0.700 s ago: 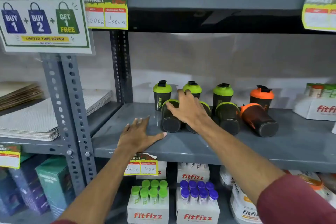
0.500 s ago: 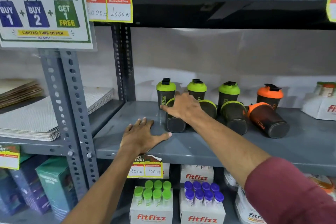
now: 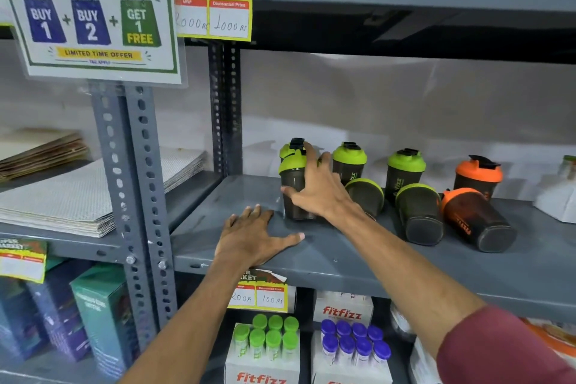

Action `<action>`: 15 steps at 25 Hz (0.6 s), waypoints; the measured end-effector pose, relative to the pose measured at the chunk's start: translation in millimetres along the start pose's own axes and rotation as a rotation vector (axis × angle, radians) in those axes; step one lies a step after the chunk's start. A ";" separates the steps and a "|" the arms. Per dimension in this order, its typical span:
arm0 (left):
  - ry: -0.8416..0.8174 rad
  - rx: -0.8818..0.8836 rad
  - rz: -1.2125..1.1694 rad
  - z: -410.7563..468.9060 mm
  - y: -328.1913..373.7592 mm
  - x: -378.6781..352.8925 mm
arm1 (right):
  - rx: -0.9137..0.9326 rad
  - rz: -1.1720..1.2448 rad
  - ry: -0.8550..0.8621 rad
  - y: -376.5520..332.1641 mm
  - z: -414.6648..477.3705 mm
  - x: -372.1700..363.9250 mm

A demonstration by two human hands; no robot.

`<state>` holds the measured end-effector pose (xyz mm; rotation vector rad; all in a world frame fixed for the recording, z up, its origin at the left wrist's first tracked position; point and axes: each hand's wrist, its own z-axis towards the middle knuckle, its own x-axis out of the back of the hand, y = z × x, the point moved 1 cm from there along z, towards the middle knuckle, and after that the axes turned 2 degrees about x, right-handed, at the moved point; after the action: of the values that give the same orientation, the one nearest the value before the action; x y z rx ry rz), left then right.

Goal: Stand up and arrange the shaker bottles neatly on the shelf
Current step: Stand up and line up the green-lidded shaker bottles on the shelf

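Note:
Dark shaker bottles stand and lie on the grey shelf point(image 3: 311, 262). My right hand point(image 3: 318, 193) grips a green-lidded shaker point(image 3: 291, 190), now upright at the row's left, in front of another green-lidded one whose cap point(image 3: 296, 143) shows behind. Two green-lidded shakers point(image 3: 349, 160) point(image 3: 405, 168) and an orange-lidded shaker point(image 3: 478, 174) stand at the back. In front lie two green-rimmed shakers point(image 3: 366, 196) point(image 3: 419, 215) and an orange-rimmed shaker point(image 3: 478, 221) on their sides. My left hand point(image 3: 252, 235) rests flat on the shelf, fingers spread.
A perforated steel post point(image 3: 134, 196) bounds the shelf's left side. Stacked sheets point(image 3: 78, 196) lie on the neighbouring shelf. A white box point(image 3: 558, 199) sits at the far right. Fitfizz tube boxes point(image 3: 265, 352) fill the shelf below. A price tag point(image 3: 260, 293) hangs from the shelf edge.
My right hand has tipped the leftmost lying green-lidded shaker up onto its base. My left hand stays flat on the shelf. The camera moved closer.

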<state>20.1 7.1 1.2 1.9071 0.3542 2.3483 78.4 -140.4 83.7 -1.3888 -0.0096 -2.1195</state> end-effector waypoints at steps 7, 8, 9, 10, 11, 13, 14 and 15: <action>-0.008 0.010 -0.004 -1.6 1.7 1.4 | 0.100 0.179 0.098 12.7 -20.4 -9.6; -0.006 0.010 -0.002 -1.9 1.7 1.3 | 0.110 0.193 0.104 13.9 -21.7 -9.5; -0.005 0.010 -0.002 -1.7 1.7 1.1 | 0.114 0.194 0.114 14.5 -22.7 -8.6; -0.004 0.009 -0.004 -1.7 1.4 0.7 | 0.115 0.174 0.148 14.2 -22.9 -6.7; -0.004 0.010 -0.011 -1.6 0.7 0.4 | 0.111 0.134 0.211 12.1 -21.8 -2.9; -0.005 0.012 -0.029 -0.8 0.3 -0.1 | 0.090 0.025 0.349 5.4 -13.7 11.4; -0.003 0.012 -0.035 -0.3 -0.3 -0.2 | 0.080 -0.040 0.363 0.6 -5.9 20.7; 0.000 0.010 -0.038 0.2 -0.3 -0.2 | 0.070 -0.121 0.313 -3.9 3.7 30.8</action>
<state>20.3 7.3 1.0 1.8876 0.3987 2.3268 71.2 -150.6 112.3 -1.0272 -0.0446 -2.3927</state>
